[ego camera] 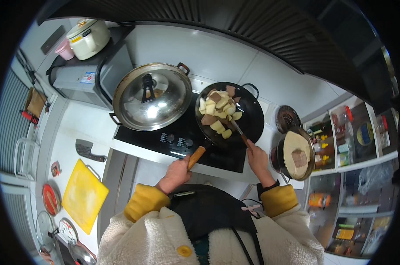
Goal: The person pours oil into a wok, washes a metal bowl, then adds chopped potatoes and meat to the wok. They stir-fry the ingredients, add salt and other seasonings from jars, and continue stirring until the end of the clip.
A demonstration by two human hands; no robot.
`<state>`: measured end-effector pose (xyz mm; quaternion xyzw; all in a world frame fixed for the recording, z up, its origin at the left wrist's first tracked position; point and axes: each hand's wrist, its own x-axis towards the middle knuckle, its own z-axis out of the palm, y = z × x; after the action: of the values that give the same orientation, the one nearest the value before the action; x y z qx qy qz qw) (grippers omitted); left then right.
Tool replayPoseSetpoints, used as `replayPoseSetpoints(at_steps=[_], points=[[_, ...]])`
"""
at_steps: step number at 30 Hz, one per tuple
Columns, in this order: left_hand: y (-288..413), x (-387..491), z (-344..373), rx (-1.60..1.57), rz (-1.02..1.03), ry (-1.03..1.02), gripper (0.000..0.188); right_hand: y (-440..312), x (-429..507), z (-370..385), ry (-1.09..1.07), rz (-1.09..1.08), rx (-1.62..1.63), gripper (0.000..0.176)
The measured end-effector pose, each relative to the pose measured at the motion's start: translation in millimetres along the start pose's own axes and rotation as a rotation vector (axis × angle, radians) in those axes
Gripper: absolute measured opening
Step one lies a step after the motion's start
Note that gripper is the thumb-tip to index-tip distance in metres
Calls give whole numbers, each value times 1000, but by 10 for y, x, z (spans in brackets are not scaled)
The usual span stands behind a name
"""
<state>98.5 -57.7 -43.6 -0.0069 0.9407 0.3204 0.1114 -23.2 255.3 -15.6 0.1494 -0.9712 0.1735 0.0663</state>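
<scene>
My left hand (175,174) is closed around the wooden handle (196,157) of a black wok (251,116) on the right side of the cooktop. In my right hand (257,159) is a spatula (242,134) with a wooden grip and a metal shaft. Its blade is hidden under the food in the wok. Pale yellow slices (219,105), possibly potato, lie heaped there with brownish-pink meat slices (209,119), mostly toward the wok's left side.
A large lidded wok (153,99) covers the left burner. Right of the cooktop stands a pot (294,155) with a skimmer or strainer and meat on top. A cleaver (89,150) and a yellow cutting board (85,197) lie on the left counter. Shelves (352,172) hold several bottles and jars.
</scene>
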Motion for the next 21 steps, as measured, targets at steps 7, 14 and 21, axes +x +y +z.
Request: replayPoseSetpoints(at_steps=[7, 14, 21], points=[[-87, 74, 21, -31, 70, -54, 73, -82, 52, -1104, 153, -174, -422, 43], [-51, 89, 116, -231, 83, -191, 74, -171, 1012, -1843, -592, -70, -307, 24], [-53, 85, 161, -200, 124, -172, 79, -543, 1004, -686, -727, -154, 42, 35]])
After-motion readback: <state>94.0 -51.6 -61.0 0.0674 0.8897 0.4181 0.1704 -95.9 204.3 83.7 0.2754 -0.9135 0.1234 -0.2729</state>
